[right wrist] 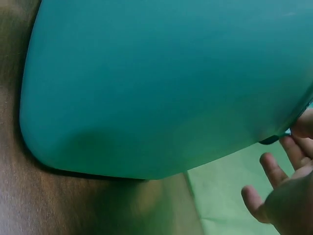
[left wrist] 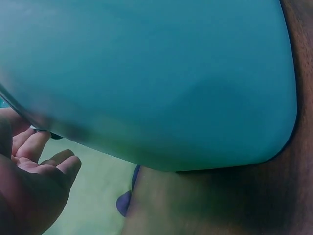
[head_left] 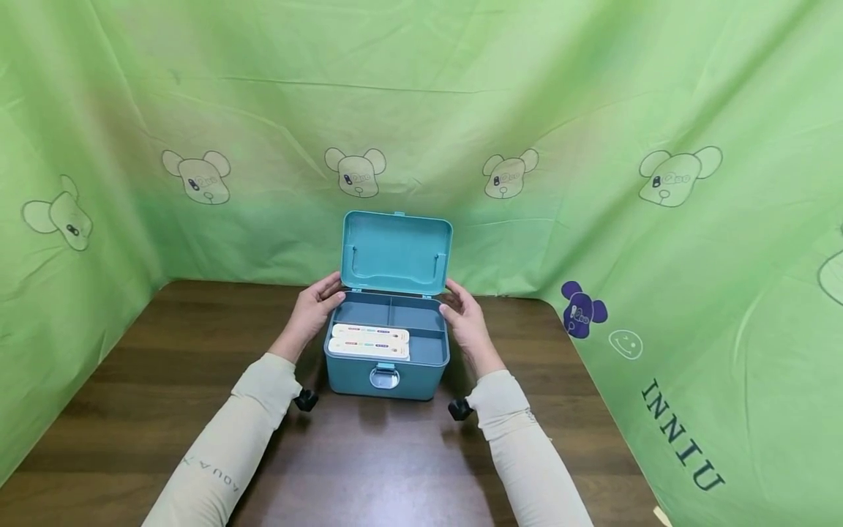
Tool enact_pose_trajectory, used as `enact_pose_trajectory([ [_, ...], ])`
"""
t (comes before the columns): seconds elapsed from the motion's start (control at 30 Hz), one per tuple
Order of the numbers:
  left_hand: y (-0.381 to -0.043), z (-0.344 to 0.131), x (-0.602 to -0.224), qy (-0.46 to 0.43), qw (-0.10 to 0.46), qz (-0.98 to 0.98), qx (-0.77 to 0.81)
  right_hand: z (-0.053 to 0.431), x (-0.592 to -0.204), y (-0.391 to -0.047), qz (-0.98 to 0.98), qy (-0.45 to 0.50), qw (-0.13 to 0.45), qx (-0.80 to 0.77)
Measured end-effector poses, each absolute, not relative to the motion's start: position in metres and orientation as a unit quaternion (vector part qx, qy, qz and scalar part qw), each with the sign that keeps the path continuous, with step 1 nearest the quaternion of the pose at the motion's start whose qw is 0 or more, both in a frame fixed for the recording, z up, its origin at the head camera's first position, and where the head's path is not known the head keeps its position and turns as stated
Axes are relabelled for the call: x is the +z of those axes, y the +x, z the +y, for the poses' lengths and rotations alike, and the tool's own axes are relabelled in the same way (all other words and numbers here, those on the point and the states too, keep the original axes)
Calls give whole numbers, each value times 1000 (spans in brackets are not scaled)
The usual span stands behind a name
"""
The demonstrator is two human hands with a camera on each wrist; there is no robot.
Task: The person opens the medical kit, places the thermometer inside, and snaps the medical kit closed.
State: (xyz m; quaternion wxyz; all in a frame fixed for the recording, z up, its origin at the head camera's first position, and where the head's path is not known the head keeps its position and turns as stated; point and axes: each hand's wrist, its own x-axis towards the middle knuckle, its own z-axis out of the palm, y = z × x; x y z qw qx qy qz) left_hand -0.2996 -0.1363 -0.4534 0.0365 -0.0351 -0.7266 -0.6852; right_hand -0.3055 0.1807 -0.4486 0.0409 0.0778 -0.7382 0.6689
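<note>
A blue-green plastic storage box [head_left: 418,382] stands on the table with its lid [head_left: 396,252] raised and tipped back. Inside, a divided tray [head_left: 421,322] shows; slim white packs [head_left: 370,344] with small coloured print lie in its front left part. My left hand [head_left: 309,311] holds the rear left corner, thumb on the rim and fingers behind by the lid. At the rear right corner my right hand [head_left: 469,326] grips likewise. Both wrist views show the box's side walls filling the picture, with some fingers of the left hand [left wrist: 39,181] and right hand [right wrist: 288,196] spread free behind.
A clear latch [head_left: 385,377] hangs on the box's front. The dark wooden table [head_left: 217,344] reaches back to a green curtain [head_left: 435,110] printed with bear heads, which also encloses the left and right sides. Black wrist mounts [head_left: 460,409] stick out inward from both sleeves.
</note>
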Motion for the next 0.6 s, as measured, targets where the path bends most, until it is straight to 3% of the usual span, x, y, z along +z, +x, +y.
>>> enact_pose_trajectory([
  [0.33, -297, -132, -448, -10, 71, -727, -683, 173, -445, -303, -808, 85, 156, 561],
  [0.6, -296, -132, -452, -8, 79, -728, -681, 173, -447, -299, -818, 66, 180, 542],
])
